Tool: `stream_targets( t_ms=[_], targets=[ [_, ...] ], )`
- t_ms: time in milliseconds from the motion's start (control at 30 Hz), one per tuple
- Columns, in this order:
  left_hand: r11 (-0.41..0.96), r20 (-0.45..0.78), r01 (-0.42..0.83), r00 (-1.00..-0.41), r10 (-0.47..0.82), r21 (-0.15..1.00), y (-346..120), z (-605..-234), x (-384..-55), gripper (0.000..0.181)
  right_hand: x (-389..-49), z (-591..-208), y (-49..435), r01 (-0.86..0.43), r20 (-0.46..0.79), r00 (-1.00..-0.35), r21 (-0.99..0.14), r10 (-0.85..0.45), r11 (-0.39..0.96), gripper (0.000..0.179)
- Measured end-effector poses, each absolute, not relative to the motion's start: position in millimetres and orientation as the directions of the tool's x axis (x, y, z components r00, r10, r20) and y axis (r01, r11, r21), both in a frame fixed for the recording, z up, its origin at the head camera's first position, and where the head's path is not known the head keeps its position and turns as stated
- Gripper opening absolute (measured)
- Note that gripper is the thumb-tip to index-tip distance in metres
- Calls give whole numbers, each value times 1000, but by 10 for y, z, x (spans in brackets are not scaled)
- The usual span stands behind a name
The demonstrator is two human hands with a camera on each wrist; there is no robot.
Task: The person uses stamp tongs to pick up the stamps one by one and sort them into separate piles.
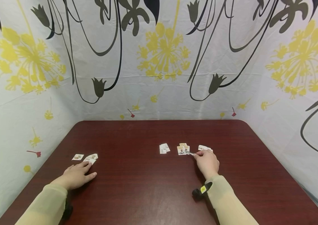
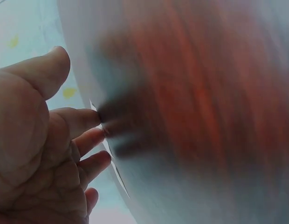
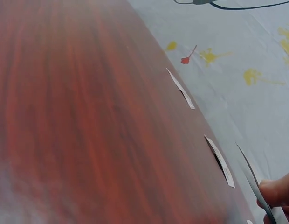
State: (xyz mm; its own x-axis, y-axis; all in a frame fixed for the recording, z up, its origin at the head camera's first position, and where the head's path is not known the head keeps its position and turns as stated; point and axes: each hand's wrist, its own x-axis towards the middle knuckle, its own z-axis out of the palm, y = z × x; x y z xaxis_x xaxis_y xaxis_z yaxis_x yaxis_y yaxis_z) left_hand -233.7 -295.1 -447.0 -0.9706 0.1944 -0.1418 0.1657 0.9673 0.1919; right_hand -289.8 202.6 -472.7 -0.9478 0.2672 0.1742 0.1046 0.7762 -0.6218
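Note:
My left hand (image 1: 75,176) lies near the left of the table, its fingertips touching a small overlapping group of printed paper cards (image 1: 91,157). A single card (image 1: 78,157) lies just left of that group. In the left wrist view the fingers (image 2: 84,122) are extended and their tips meet the cards' edge. My right hand (image 1: 207,163) pinches metal tweezers (image 3: 266,207), whose tips reach over the middle pile of cards (image 1: 181,150). Whether the tips grip a card cannot be told. Another card pile (image 1: 204,147) is partly hidden behind the right hand.
A white card pile (image 1: 163,148) lies left of the middle one. The dark red-brown table (image 1: 136,181) has rounded far corners. Patterned cloth (image 1: 159,97) hangs around its back and sides.

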Motion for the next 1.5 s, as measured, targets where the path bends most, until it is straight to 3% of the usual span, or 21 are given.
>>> stream_targets(
  t_ms=[1500],
  targets=[
    [850,-183,482,-835,520,214,-1638,-4447,-2397,64,-2750,-4718,1709,-69,193,-979,-626,68,776,11]
  ],
)
